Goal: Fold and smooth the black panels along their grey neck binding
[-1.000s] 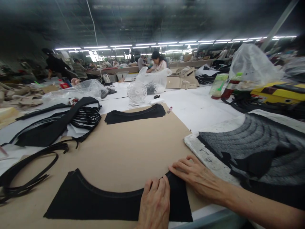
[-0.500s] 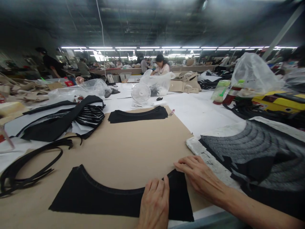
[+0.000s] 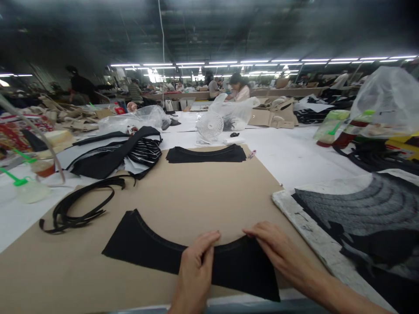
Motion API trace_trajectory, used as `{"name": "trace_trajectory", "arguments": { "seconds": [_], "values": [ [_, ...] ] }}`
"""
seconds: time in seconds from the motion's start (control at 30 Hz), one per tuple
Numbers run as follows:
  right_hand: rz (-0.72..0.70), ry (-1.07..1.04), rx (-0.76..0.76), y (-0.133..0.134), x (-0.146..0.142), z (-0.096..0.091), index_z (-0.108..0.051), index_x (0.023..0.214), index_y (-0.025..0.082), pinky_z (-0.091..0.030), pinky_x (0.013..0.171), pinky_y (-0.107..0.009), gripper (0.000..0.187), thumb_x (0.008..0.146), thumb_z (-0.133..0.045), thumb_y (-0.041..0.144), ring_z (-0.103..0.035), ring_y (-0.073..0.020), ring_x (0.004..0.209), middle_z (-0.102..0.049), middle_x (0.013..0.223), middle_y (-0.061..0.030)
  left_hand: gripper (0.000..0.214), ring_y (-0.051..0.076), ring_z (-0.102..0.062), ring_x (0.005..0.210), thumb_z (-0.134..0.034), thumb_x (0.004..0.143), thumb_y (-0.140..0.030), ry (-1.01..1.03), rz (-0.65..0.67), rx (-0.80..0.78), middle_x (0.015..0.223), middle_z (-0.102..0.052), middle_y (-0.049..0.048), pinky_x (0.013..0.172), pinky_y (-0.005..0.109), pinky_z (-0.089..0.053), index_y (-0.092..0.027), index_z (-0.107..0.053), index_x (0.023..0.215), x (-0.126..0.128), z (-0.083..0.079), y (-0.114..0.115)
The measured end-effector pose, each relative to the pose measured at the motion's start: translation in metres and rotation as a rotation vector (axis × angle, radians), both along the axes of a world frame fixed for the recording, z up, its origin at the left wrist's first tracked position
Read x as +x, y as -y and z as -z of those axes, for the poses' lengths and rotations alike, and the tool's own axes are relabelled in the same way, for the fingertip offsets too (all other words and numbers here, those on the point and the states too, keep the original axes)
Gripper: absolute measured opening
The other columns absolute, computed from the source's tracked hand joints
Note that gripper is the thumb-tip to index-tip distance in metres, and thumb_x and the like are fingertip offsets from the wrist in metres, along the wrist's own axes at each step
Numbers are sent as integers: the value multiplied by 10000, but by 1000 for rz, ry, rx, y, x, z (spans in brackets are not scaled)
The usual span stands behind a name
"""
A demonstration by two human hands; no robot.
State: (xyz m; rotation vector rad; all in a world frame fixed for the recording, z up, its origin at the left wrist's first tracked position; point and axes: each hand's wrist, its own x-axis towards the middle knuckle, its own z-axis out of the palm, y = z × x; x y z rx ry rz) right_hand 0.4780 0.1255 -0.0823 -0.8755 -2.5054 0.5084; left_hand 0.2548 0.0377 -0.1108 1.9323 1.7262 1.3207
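A black fabric piece [image 3: 157,253] with a deep curved upper edge lies on brown board near the table's front. A narrow folded band or strip runs along its curve. My left hand [image 3: 196,266] rests across the middle of the piece, its thumb and fingers closed at the curved edge. At the right upper corner, my right hand [image 3: 268,242] pinches the edge between thumb and fingers. Several similar black fabric pieces [image 3: 206,155] lie stacked farther back on the board. To the left is a loose bundle of narrow black strips [image 3: 65,213].
The brown board [image 3: 196,192] covers the table's middle. At right, grey-and-black fabric pieces [image 3: 353,205] lie on a pale slab [image 3: 304,231]. Behind stand a small white fan [image 3: 210,125] and plastic bags. Black cut pieces [image 3: 101,161] and green-tipped squeeze bottles [image 3: 31,189] are at left.
The view has turned left. My left hand has changed from lying flat with fingers forward to gripping the curved edge. My right hand stays at the right corner; the fabric piece sits slightly more tilted.
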Motion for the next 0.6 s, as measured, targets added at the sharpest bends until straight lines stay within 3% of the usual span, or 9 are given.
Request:
{"name": "trace_trajectory", "arguments": {
  "seconds": [0.07,0.23,0.33,0.47,0.6],
  "values": [
    [-7,6,65,3,-6,-1,-546,1252,234,-411,871,-366,444,921,-314,52,-537,-202,975,-599,1078,-74,324,147,-650,1028,-403,924,-108,12,-94,-5,1082,-702,39,907,263,-532,-214,-656,1096,-12,-5,4],
    [-190,160,179,23,-30,7,-495,1332,196,-387,871,-382,572,809,-379,-3,-519,-223,970,-595,1125,-84,423,252,-630,946,-371,855,-72,-409,109,92,1046,-677,124,827,405,-550,-126,-595,1210,-13,8,19],
    [-202,155,269,27,-37,17,-519,1306,191,-379,860,-387,569,777,-410,10,-532,-226,945,-621,1103,-72,424,282,-610,957,-410,824,-70,-556,114,123,1075,-665,147,846,427,-532,-70,-564,1219,-7,13,22],
    [-177,174,325,21,-37,25,-520,1299,210,-381,837,-376,577,774,-387,9,-554,-207,917,-634,1094,-61,326,249,-605,843,-425,840,-101,-521,97,72,947,-668,113,788,407,-530,-100,-585,1124,-2,11,19],
    [-221,192,512,13,-36,31,-545,1270,209,-398,808,-380,599,727,-390,11,-573,-219,924,-645,1105,-65,258,215,-617,826,-408,864,-129,-398,58,99,929,-679,77,750,359,-531,-157,-604,1028,-5,7,18]
  ]
}}
